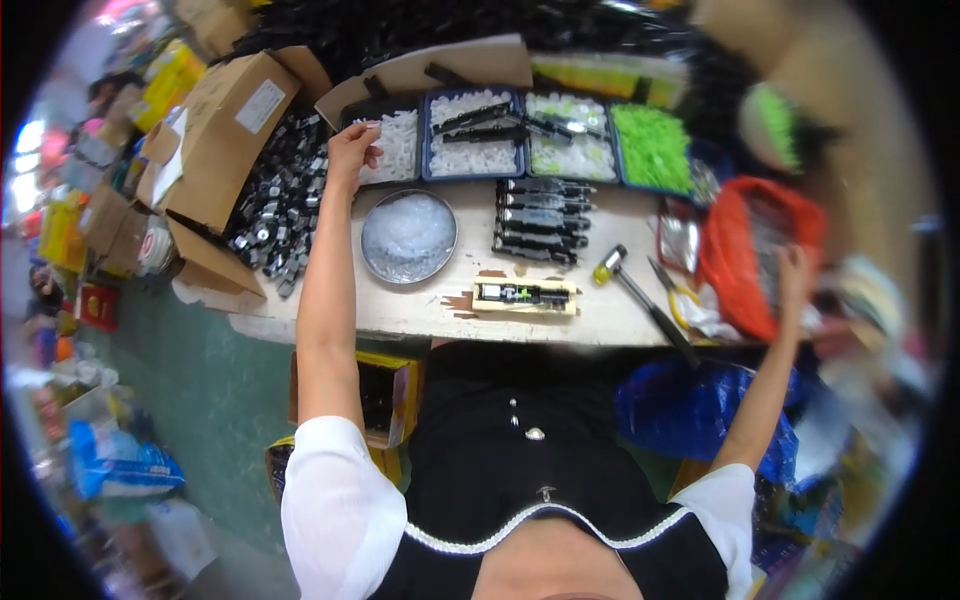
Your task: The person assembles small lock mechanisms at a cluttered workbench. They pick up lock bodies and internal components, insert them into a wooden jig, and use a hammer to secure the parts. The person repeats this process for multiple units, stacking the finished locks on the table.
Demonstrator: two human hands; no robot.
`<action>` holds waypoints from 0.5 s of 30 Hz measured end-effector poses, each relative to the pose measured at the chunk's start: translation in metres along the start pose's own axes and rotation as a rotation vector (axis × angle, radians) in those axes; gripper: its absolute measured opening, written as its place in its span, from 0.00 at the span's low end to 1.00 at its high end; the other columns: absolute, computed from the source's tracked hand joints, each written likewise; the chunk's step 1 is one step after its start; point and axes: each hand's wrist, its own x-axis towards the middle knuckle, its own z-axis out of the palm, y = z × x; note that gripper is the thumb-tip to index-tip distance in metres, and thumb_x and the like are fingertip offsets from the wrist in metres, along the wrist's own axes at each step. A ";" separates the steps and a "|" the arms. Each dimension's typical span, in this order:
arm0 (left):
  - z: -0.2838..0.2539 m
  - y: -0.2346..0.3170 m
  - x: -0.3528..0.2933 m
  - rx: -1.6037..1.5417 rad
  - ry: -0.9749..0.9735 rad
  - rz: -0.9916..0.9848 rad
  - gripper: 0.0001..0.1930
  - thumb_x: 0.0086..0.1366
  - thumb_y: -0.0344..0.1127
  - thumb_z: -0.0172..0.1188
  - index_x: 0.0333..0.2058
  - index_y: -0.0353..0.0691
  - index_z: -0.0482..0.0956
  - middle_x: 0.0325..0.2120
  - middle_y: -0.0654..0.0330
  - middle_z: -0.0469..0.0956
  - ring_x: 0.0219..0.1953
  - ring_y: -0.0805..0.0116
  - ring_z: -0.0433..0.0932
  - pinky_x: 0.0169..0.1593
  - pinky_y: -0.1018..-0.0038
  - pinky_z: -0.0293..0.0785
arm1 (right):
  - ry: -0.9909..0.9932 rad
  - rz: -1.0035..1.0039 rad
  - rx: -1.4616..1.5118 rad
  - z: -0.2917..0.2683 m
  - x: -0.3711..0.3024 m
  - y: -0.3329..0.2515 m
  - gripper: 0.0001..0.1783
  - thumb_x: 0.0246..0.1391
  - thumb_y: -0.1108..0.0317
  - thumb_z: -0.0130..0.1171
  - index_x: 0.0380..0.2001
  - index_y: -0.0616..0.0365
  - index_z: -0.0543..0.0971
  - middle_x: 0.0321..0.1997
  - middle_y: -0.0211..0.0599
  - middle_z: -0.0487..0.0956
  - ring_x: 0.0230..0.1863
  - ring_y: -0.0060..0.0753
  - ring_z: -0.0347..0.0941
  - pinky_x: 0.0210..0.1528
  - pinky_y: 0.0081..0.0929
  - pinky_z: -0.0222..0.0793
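My left hand (355,150) is raised at the near left corner of a bin of white plastic pieces (398,135). Its fingers are pinched, with a small white piece (371,124) showing at the tips. Far to the right, my right hand (793,272) reaches into a red plastic bag (722,255) of small greyish parts; its fingers are too blurred to read. Between my arms, a cream holding block (530,306) lies near the table's front edge with a black, partly assembled mechanism (522,294) in it.
Several black assemblies (540,222) lie in a stack behind the block. A round metal bowl (409,237), a hammer (640,295) and yellow-handled scissors (682,305) rest on the table. Bright green parts (652,148) fill a bin behind. Black parts (280,195) spill from a cardboard box (235,130).
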 end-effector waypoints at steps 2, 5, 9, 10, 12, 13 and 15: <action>-0.003 -0.001 0.000 -0.076 0.004 0.012 0.09 0.52 0.28 0.59 0.33 0.34 0.77 0.24 0.61 0.76 0.19 0.74 0.73 0.18 0.81 0.66 | 0.021 -0.015 -0.021 -0.009 -0.003 -0.006 0.12 0.49 0.64 0.58 0.32 0.62 0.74 0.30 0.36 0.73 0.35 0.28 0.68 0.41 0.25 0.63; -0.008 -0.006 0.002 -0.204 0.008 0.011 0.10 0.52 0.27 0.59 0.34 0.32 0.76 0.23 0.61 0.76 0.20 0.72 0.75 0.20 0.80 0.69 | 0.052 0.046 0.076 -0.016 -0.011 -0.030 0.13 0.50 0.65 0.57 0.35 0.63 0.75 0.34 0.36 0.74 0.37 0.27 0.69 0.43 0.24 0.63; -0.002 -0.005 -0.001 -0.276 0.007 -0.024 0.12 0.52 0.25 0.58 0.37 0.32 0.75 0.23 0.61 0.76 0.21 0.69 0.76 0.22 0.79 0.72 | 0.128 0.034 0.113 -0.013 -0.016 -0.034 0.12 0.50 0.65 0.57 0.36 0.62 0.75 0.34 0.33 0.75 0.37 0.25 0.69 0.42 0.24 0.63; -0.002 -0.005 -0.003 -0.271 -0.006 -0.029 0.13 0.51 0.25 0.59 0.38 0.33 0.74 0.24 0.61 0.76 0.21 0.69 0.76 0.23 0.78 0.73 | 0.125 0.036 0.108 -0.013 -0.018 -0.036 0.12 0.50 0.65 0.57 0.36 0.61 0.75 0.34 0.32 0.75 0.37 0.25 0.69 0.42 0.23 0.63; 0.002 -0.001 -0.008 -0.223 -0.017 -0.013 0.13 0.51 0.26 0.60 0.38 0.34 0.75 0.25 0.61 0.76 0.21 0.69 0.76 0.23 0.78 0.72 | 0.118 0.041 0.097 -0.013 -0.022 -0.046 0.12 0.51 0.65 0.57 0.36 0.60 0.75 0.34 0.31 0.75 0.36 0.25 0.69 0.42 0.23 0.63; 0.003 0.000 -0.010 -0.199 -0.022 -0.005 0.12 0.51 0.26 0.60 0.37 0.35 0.75 0.25 0.61 0.76 0.21 0.70 0.76 0.23 0.79 0.71 | 0.110 0.043 0.120 -0.012 -0.024 -0.048 0.11 0.51 0.65 0.57 0.36 0.60 0.75 0.34 0.31 0.75 0.36 0.24 0.69 0.42 0.23 0.63; -0.002 -0.003 -0.008 -0.087 -0.038 0.028 0.11 0.52 0.26 0.60 0.37 0.36 0.76 0.26 0.61 0.76 0.22 0.71 0.76 0.23 0.79 0.70 | 0.095 0.048 0.167 -0.011 -0.027 -0.052 0.11 0.51 0.64 0.56 0.36 0.59 0.75 0.34 0.31 0.75 0.36 0.24 0.69 0.42 0.23 0.63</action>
